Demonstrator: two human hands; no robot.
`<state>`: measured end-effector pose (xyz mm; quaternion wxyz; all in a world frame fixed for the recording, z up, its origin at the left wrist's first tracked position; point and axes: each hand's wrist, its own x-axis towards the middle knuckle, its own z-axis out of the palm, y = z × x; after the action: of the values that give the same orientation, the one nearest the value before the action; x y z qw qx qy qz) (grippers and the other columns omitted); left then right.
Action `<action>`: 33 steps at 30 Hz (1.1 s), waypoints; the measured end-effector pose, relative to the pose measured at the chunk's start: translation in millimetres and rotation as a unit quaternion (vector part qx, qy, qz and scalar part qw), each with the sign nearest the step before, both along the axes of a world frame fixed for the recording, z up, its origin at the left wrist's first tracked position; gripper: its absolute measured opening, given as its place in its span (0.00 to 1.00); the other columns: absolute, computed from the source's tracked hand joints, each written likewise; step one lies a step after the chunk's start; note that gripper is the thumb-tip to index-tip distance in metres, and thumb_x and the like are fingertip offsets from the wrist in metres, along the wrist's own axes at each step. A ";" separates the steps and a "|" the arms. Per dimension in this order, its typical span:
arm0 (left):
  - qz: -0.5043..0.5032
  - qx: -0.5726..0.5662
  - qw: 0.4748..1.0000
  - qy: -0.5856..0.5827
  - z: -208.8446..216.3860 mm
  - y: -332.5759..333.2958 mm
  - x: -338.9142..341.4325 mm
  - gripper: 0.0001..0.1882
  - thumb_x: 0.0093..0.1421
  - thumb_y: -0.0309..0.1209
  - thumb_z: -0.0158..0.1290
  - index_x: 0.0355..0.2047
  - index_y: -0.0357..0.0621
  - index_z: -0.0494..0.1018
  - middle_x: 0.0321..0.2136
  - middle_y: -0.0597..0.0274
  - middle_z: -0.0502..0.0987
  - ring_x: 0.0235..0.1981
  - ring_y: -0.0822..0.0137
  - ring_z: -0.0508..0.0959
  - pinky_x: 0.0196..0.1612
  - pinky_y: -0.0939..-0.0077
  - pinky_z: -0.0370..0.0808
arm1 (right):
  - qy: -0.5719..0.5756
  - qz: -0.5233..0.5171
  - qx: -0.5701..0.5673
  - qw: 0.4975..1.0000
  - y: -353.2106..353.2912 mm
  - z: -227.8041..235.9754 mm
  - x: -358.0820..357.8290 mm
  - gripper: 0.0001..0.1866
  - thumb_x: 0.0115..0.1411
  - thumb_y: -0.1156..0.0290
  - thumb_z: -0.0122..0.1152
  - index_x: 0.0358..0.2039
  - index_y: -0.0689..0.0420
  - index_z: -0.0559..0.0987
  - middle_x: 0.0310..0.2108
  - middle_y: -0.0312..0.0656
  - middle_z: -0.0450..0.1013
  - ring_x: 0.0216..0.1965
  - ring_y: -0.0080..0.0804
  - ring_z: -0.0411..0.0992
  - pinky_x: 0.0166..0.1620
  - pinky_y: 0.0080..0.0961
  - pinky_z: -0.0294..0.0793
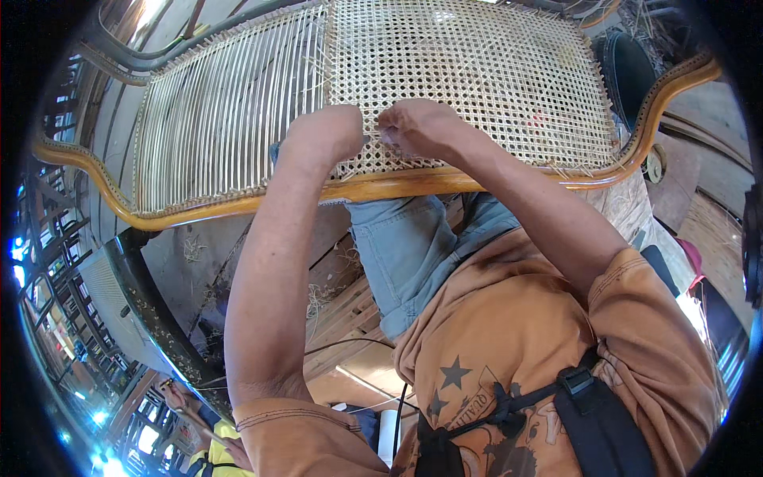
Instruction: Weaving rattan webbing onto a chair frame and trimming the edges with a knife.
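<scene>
A curved, varnished wooden frame (381,185) lies across my lap, with cane webbing on it. On the right, the woven cane panel (477,67) shows a close mesh of small holes. On the left, parallel cane strands (214,119) run between the far and near edges without the mesh. My left hand (330,131) is closed in a fist over the near border between the two areas. Close beside it, my right hand (417,127) is closed with fingers bent down at the mesh. Whatever sits in the fingers of either hand is hidden.
A dark bucket-like container (624,75) stands beyond the right end of the frame. At the lower left is another dark-edged panel (127,310), and a person in yellow (222,449) sits beyond it. Cane scraps (193,249) lie on the floor. Loose cane ends stick up mid-panel.
</scene>
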<state>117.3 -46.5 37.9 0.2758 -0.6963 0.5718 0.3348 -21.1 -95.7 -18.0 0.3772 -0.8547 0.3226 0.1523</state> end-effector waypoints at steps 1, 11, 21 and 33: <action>-0.013 -0.029 0.999 -0.008 2.6 3.2 -3.0 0.15 0.53 0.27 0.46 0.39 0.38 0.76 0.40 0.47 0.77 0.42 0.52 0.78 0.44 0.60 0.74 | 0.001 0.000 0.002 1.000 0.9 1.5 0.4 0.12 0.57 0.63 0.52 0.39 0.50 0.79 0.32 0.43 0.77 0.35 0.42 0.75 0.39 0.34 0.73; 0.051 -0.015 0.998 -0.036 -7.2 -6.6 1.7 0.21 0.54 0.45 0.52 0.30 0.35 0.77 0.30 0.40 0.77 0.33 0.49 0.79 0.38 0.59 0.75 | 0.026 -0.021 -0.047 0.998 6.4 7.9 9.7 0.13 0.58 0.61 0.52 0.41 0.50 0.78 0.34 0.43 0.77 0.36 0.43 0.75 0.40 0.35 0.73; 0.090 -0.108 0.982 -0.128 53.9 33.3 16.4 0.19 0.52 0.47 0.52 0.28 0.44 0.78 0.28 0.48 0.78 0.32 0.51 0.79 0.38 0.59 0.74 | -0.177 -0.038 0.110 0.977 16.6 11.3 21.5 0.15 0.57 0.59 0.56 0.37 0.58 0.78 0.28 0.46 0.75 0.28 0.39 0.72 0.37 0.34 0.71; -0.025 0.006 0.997 -0.068 22.8 -2.6 -4.9 0.11 0.48 0.28 0.51 0.32 0.38 0.77 0.31 0.48 0.79 0.35 0.52 0.80 0.38 0.61 0.76 | -0.062 -0.145 0.032 0.987 23.4 -0.3 8.0 0.13 0.50 0.65 0.52 0.30 0.60 0.78 0.25 0.52 0.74 0.28 0.48 0.73 0.35 0.37 0.71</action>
<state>112.5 -49.1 60.7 0.3270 -0.7012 0.5667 0.2831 -13.0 -72.3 -18.3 0.4419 -0.7939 0.4142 0.0532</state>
